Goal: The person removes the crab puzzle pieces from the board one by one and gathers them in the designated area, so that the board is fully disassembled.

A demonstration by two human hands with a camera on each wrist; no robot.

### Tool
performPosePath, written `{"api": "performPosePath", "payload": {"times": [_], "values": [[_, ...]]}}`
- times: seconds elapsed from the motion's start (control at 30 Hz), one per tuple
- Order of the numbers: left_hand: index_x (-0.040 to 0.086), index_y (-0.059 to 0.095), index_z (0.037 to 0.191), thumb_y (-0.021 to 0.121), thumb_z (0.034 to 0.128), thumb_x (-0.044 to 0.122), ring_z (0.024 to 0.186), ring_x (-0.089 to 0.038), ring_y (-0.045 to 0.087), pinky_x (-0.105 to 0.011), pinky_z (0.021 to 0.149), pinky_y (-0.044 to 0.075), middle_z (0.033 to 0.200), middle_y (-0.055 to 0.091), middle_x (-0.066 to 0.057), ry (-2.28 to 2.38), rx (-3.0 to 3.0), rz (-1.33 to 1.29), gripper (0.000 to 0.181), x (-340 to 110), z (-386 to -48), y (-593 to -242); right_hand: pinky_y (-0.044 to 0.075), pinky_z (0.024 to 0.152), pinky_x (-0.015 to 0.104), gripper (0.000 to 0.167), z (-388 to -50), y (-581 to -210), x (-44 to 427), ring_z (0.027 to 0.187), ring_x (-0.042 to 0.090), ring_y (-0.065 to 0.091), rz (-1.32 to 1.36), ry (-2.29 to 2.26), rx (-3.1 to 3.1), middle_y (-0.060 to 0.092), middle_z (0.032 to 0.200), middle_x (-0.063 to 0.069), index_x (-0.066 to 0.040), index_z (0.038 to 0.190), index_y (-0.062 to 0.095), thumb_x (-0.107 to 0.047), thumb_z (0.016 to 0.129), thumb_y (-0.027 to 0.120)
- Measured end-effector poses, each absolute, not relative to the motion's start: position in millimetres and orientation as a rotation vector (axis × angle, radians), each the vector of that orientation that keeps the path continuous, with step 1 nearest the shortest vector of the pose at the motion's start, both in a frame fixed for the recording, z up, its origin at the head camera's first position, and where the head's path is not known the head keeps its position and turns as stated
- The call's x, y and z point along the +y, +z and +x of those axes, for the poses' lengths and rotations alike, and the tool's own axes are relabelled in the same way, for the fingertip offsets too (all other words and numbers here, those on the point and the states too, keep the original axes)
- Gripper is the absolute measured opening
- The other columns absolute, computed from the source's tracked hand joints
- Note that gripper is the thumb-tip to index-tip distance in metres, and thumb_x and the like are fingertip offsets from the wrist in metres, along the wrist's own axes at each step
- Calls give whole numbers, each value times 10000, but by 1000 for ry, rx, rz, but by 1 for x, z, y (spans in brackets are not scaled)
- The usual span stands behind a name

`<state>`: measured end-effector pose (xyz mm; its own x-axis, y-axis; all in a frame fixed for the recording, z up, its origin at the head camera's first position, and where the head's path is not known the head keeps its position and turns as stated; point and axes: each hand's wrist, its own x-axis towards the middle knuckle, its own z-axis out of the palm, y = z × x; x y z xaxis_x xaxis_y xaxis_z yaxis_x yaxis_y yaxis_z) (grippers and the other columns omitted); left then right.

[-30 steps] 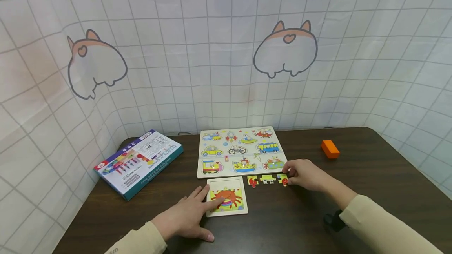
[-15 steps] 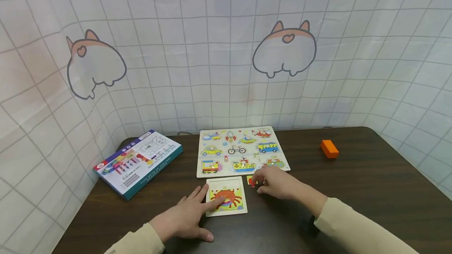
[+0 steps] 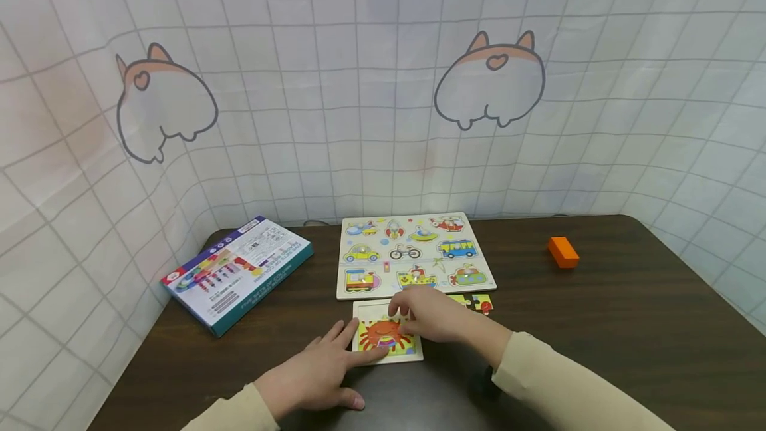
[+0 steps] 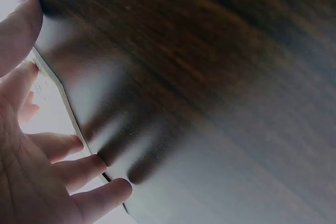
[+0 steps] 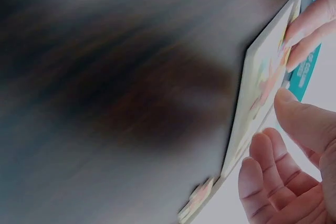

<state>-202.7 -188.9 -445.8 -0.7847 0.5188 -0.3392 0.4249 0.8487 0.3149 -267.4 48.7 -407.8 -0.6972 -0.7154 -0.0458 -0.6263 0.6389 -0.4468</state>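
Observation:
A small framed crab jigsaw puzzle (image 3: pixel 387 359) lies on the dark table. My left hand (image 3: pixel 314 370) is spread at its left side, with the index finger reaching over the lower part of the picture and other fingertips at the frame's left edge. Above the upper right of the puzzle, my right hand (image 3: pixel 433 314) is bent, thumb and index finger close together; it seems to pinch a puzzle piece, mostly hidden by the fingers. Loose puzzle pieces (image 3: pixel 482 304) lie right of that hand, partly covered by it. In the right wrist view, the thumb (image 5: pixel 302 116) stands beside the puzzle frame (image 5: pixel 257 61).
Behind the crab puzzle lies a larger wooden vehicle puzzle board (image 3: pixel 383 255). A flat toy box (image 3: pixel 239 271) rests at the left, and an orange block (image 3: pixel 563 253) sits at the right. A grid-patterned cloth (image 3: pixel 335 85) hangs around the table's back and sides.
My right hand has moved left from the loose pieces to above the crab puzzle, uncovering pieces at the right. The left hand remains in nearly the same place.

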Motion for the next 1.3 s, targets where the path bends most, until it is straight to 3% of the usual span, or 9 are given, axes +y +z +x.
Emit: {"api": "performPosePath", "payload": {"times": [0.37, 0.93, 1.3], "values": [[621, 341, 1491, 709, 845, 654, 1503, -558, 227, -768, 1031, 372, 1690, 175, -234, 283, 2619, 770, 744, -189, -210, -459, 515, 768, 268, 208, -268, -408, 16, 836, 106, 570, -1096, -494, 2593, 660, 987, 40, -101, 1111, 742, -167, 915, 774], [694, 296, 1450, 703, 814, 698, 1537, -522, 166, -760, 1056, 353, 1701, 128, -231, 313, 2610, 742, 755, -195, -213, -473, 471, 731, 255, 191, -262, -409, 7, 775, 94, 499, -1035, -431, 2668, 597, 910, -13, -99, 1031, 730, -224, 902, 798], [593, 387, 1490, 764, 842, 564, 1541, -504, 177, -742, 1088, 337, 1694, 145, -244, 291, 2576, 656, 750, -186, -200, -440, 468, 685, 248, 191, -261, -410, 3, 725, 78, 519, -1021, -504, 2697, 619, 826, -53, -124, 972, 681, -212, 878, 821]]}}
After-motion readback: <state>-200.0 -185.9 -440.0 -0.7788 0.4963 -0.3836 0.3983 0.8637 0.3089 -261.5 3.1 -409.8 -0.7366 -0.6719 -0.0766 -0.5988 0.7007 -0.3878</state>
